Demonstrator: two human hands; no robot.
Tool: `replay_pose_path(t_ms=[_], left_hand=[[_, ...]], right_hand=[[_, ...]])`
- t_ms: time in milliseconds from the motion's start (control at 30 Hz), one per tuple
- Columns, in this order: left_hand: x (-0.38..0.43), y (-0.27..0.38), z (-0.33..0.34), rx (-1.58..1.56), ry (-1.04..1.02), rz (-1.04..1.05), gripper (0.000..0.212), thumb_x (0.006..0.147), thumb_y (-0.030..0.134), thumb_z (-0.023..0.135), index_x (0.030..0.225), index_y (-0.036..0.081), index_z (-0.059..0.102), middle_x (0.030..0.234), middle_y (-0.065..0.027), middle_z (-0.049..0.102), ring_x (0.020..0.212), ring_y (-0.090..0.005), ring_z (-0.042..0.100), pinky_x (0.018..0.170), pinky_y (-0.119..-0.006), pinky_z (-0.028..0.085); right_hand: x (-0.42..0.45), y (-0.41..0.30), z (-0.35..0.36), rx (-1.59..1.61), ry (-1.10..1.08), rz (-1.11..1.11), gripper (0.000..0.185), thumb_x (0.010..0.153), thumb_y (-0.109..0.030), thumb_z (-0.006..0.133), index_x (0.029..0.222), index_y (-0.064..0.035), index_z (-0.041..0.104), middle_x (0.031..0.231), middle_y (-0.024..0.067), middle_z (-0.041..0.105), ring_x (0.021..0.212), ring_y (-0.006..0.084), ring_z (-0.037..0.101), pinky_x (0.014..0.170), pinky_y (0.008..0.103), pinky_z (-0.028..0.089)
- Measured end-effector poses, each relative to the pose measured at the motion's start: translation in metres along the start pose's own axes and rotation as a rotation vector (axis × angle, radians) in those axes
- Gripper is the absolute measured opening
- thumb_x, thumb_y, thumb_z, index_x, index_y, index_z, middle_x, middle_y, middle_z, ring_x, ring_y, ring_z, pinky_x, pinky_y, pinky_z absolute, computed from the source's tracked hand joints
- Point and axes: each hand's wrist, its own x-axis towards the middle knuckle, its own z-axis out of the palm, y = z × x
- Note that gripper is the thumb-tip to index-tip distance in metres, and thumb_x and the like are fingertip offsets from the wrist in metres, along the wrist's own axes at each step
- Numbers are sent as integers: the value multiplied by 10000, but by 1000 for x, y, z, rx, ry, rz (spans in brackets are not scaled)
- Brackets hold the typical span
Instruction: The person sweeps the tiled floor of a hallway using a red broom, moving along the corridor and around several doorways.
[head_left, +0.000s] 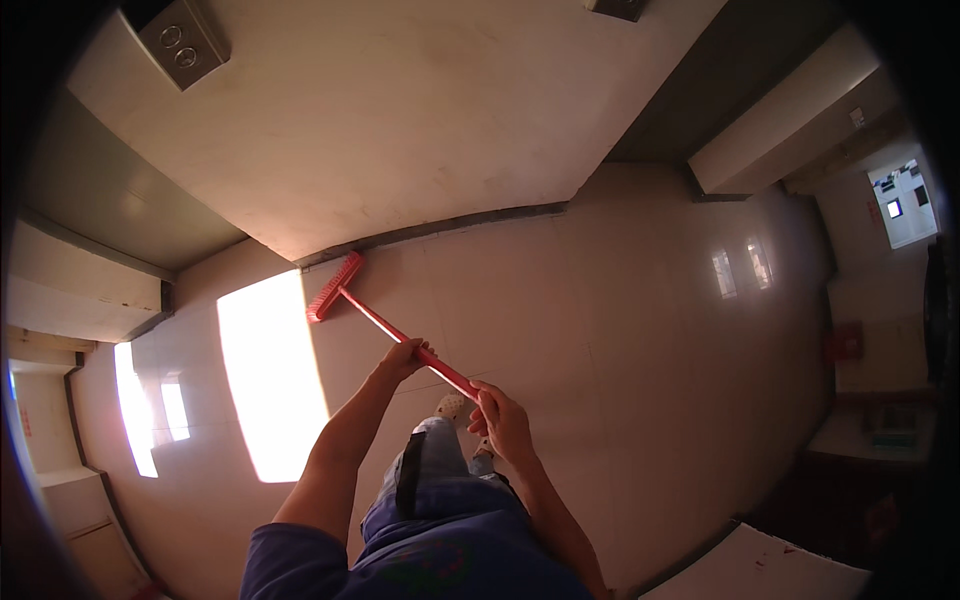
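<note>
A red long-handled floor brush (382, 322) slants across the view, its bristled head (335, 287) resting on the tiled floor (517, 300) close to the wall's dark skirting. My left hand (405, 358) grips the pole around its middle. Around the top end of the pole, near my body, my right hand (501, 420) is closed. The brush head lies by the corner of a bright sunlit patch (274, 375) on the floor. Beneath my hands, one of my light shoes (450, 405) is partly visible.
The pale wall (405, 112) ahead carries a metal panel with two round buttons (180, 46). Grey doors (127, 187) are recessed on both sides of it. At the right stands a red box (846, 341) by the wall. A white surface (757, 566) juts in at the lower right.
</note>
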Motion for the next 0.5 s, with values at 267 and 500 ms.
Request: replay_pose_path(t_ms=[267, 500], left_hand=[[50, -100, 104, 310, -76, -178, 135, 754, 100, 411, 793, -29, 396, 728, -108, 462, 688, -244, 514, 642, -350, 467], [23, -197, 159, 434, -249, -394, 122, 740, 102, 429, 757, -16, 401, 691, -110, 478, 646, -238, 526, 607, -355, 478]], right_hand=[[-57, 1, -75, 142, 423, 215, 279, 803, -228, 372, 977, -42, 486, 555, 31, 486, 447, 102, 510, 402, 190, 399], [-133, -8, -86, 184, 884, 279, 251, 777, -181, 403, 910, -3, 519, 502, 36, 464, 379, 108, 475, 354, 182, 363]])
